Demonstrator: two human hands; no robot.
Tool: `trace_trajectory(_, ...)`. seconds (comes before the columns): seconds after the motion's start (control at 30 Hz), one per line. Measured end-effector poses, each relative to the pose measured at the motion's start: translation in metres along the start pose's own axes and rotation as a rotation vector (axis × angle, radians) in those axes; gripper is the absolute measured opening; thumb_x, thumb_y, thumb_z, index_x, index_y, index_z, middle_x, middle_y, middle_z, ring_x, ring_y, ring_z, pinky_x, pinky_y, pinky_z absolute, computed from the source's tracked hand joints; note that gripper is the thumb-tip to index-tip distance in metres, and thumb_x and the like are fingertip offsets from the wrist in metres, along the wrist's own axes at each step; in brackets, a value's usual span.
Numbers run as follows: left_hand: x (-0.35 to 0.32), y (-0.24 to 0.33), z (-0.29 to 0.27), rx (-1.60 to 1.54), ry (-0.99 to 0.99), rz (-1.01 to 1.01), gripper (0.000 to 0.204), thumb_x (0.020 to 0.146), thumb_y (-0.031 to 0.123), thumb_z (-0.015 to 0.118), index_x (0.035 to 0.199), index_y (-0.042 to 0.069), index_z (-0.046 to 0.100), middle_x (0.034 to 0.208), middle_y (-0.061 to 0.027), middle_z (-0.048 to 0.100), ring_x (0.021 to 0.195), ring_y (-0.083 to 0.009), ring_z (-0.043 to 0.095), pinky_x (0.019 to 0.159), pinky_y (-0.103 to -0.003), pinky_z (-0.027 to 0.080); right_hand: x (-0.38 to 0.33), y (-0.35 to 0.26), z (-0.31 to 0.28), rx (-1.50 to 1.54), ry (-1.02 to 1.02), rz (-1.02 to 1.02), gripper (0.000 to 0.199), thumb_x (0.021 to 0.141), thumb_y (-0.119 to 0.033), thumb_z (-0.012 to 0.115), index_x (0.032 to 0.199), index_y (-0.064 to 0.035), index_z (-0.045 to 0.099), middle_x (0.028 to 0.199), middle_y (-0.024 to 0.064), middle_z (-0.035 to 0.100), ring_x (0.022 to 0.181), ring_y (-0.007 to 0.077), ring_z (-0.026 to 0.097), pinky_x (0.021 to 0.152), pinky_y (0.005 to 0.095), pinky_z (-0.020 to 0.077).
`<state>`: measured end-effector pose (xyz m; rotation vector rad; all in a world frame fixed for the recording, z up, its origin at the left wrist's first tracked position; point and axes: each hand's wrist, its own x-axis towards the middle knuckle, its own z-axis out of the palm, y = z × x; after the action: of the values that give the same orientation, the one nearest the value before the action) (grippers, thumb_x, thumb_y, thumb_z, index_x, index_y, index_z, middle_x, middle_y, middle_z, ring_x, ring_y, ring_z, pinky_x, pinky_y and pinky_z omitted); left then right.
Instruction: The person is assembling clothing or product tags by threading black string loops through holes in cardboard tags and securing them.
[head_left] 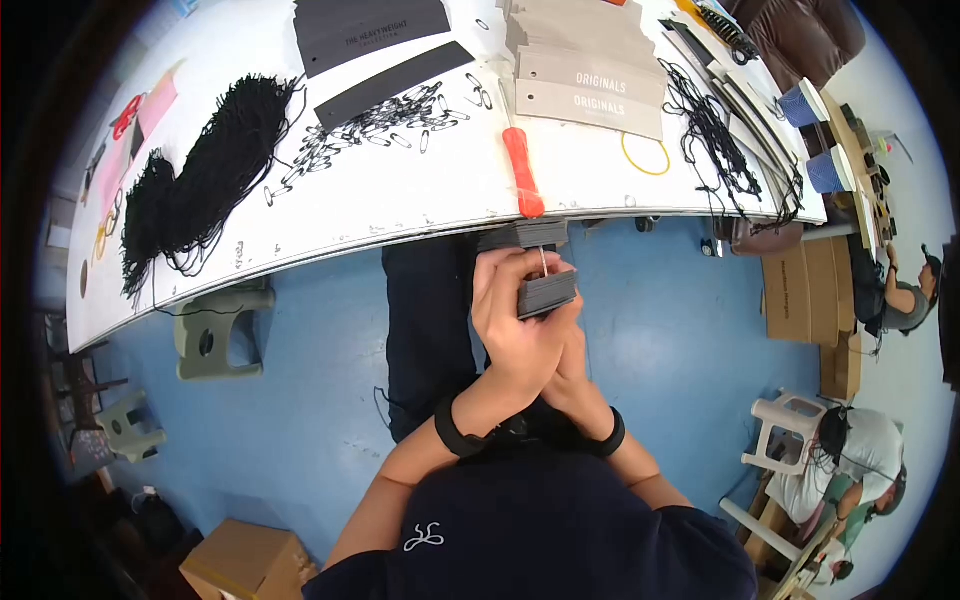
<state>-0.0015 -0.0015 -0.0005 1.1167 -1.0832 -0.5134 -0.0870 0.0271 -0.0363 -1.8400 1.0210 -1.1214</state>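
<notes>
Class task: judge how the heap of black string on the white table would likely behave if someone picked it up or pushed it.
The heap of black string would probably be floppy: its loose strands sag and trail over the white table. It looks light for its bulk, being airy and tangled. Pushed, it would likely bunch and drag rather than slide whole, perhaps snagging the safety pins beside it.

A garment-tagging workshop: the white desk [420,200] carries grey tags [590,95], black strings [200,180] and safety pins [380,125]; right of the desk, cartons [800,290] and seated workers [850,450].
</notes>
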Motion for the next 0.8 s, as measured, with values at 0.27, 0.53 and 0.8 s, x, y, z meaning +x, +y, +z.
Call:
trace_trajectory(0.27,-0.004,-0.013,0.007,-0.074,0.013,-0.158,0.026,0.063,-0.004,0.07,0.082,-0.001,0.054,0.075,-0.0116,0.052,0.069,-0.0251,0.056,0.056,-0.032,0.045,0.005,-0.001,0.003,-0.088,0.135,0.009,0.049,0.084,-0.009,0.063,0.126,0.0041,0.042,0.108,0.0204,0.059,0.091,0.033,0.063,0.076,0.0358,0.0501)
trace_trajectory(0.53,0.01,-0.006,-0.013,0.32,-0.074,0.174,0.041,0.067,0.014,0.083,0.089,0.0,0.051,0.082,-0.0119,0.061,0.065,-0.02,0.057,0.057,-0.031,0.047,0.006,0.006,0.006,0.038,0.161,0.044,0.044,0.083,0.002,0.06,0.123,0.0033,0.042,0.101,0.0184,0.061,0.085,0.0258,0.065,0.073,0.0327,0.0512)
trace_trajectory(0.8,0.002,-0.015,-0.028,0.533,0.162,0.656,0.068,0.061,0.022,0.088,0.115,0.007,0.05,0.1,-0.009,0.047,0.087,-0.0223,0.048,0.066,-0.03,0.04,0.009,0.01,0.012,0.08,0.175,0.145,0.041,0.083,0.007,0.057,0.122,0.0039,0.044,0.098,0.0174,0.061,0.08,0.0208,0.064,0.068,0.0281,0.0511)
